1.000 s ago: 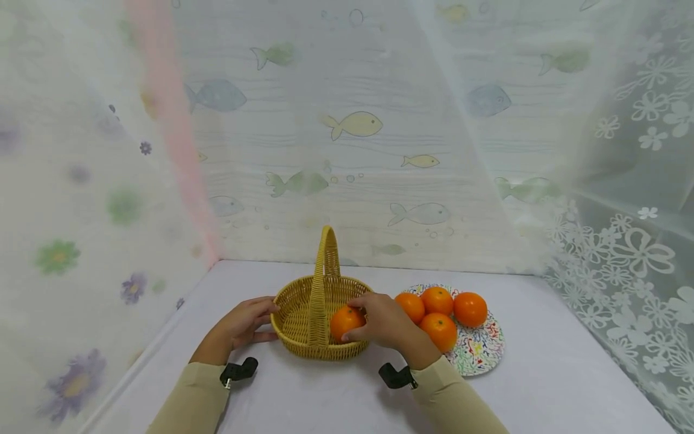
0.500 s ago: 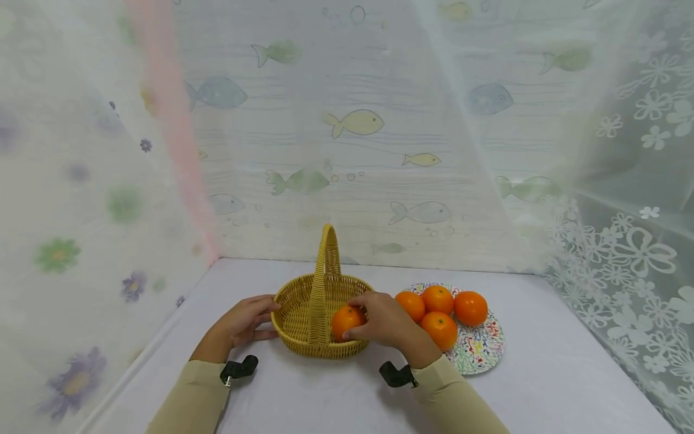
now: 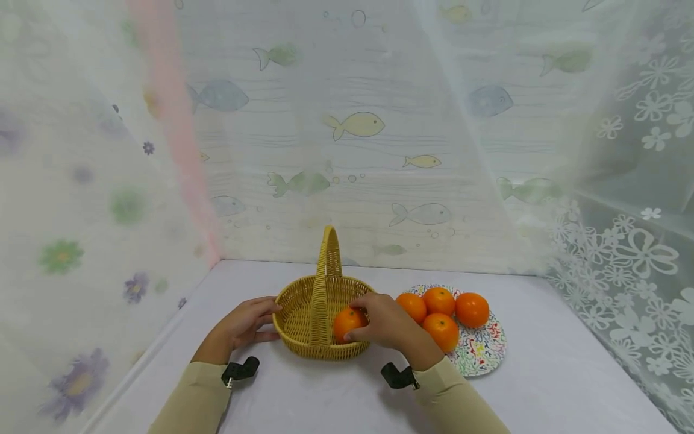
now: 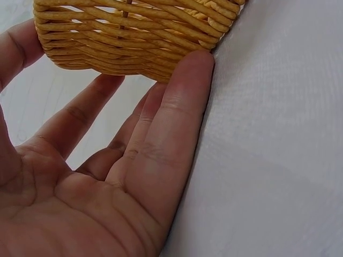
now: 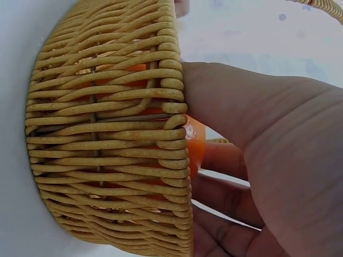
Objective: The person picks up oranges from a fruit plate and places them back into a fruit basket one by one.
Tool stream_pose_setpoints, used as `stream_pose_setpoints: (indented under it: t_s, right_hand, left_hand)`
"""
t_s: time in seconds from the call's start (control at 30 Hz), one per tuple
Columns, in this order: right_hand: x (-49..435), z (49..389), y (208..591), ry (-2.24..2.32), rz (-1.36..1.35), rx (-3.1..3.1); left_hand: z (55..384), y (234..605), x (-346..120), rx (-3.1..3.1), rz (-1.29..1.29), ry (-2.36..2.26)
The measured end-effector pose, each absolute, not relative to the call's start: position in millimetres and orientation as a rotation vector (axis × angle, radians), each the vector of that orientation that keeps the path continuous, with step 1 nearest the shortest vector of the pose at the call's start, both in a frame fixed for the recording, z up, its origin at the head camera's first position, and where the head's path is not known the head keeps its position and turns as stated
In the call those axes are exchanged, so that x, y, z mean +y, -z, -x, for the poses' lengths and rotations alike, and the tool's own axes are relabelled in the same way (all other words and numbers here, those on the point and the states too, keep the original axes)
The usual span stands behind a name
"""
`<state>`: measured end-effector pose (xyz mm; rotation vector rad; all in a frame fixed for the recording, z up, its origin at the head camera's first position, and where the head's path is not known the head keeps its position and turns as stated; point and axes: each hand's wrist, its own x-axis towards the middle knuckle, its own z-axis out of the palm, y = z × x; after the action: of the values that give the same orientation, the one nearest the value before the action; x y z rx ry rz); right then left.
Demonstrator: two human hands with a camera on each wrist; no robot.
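1 orange (image 3: pixel 346 324) in wicker bskt (image 3: pixel 318 349); 4 oranges (image 3: pixel 441 331) on patterned plate (image 3: pixel 481 354), 3 o'clock.
R hand (image 3: pixel 391 324) clamped on bskt orange; L hand (image 3: pixel 245 321), fingers apart, touching bskt @ 9.

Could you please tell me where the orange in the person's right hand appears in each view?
Head: orange, lower middle, inside the basket toward its right end.
Left wrist: not visible.
Right wrist: orange near centre, partly behind the basket.
Shared landmark: the basket.

a sheer fish-print curtain (image 3: pixel 363 141) hangs behind the white-covered table (image 3: pixel 309 395).
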<state>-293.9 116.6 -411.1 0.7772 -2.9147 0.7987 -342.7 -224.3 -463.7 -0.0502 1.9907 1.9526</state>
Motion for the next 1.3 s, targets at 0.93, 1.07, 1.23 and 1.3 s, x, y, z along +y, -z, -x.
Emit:
stream_pose_setpoints:
  t_s: [0.93,1.07,1.23,1.3]
  right_hand:
    - [148.8,298.1,389.9,-0.902,-0.75,-2.809]
    - [157.9,300.7,385.6,-0.91,-0.688,-2.825]
    - [175.5,300.7,378.5,-1.005,-0.559,-2.833]
    - [183.2,301.7,378.0,-1.028,-0.505,-2.834]
  left_hand:
    - [342.7,462.4,-225.1,1.975,0.058,-1.945]
    - [341.5,462.1,-225.6,1.982,0.055,-1.936]
    - [340.7,461.4,-225.8,1.98,0.052,-1.939]
    - [341.0,461.1,-225.8,1.979,0.04,-1.936]
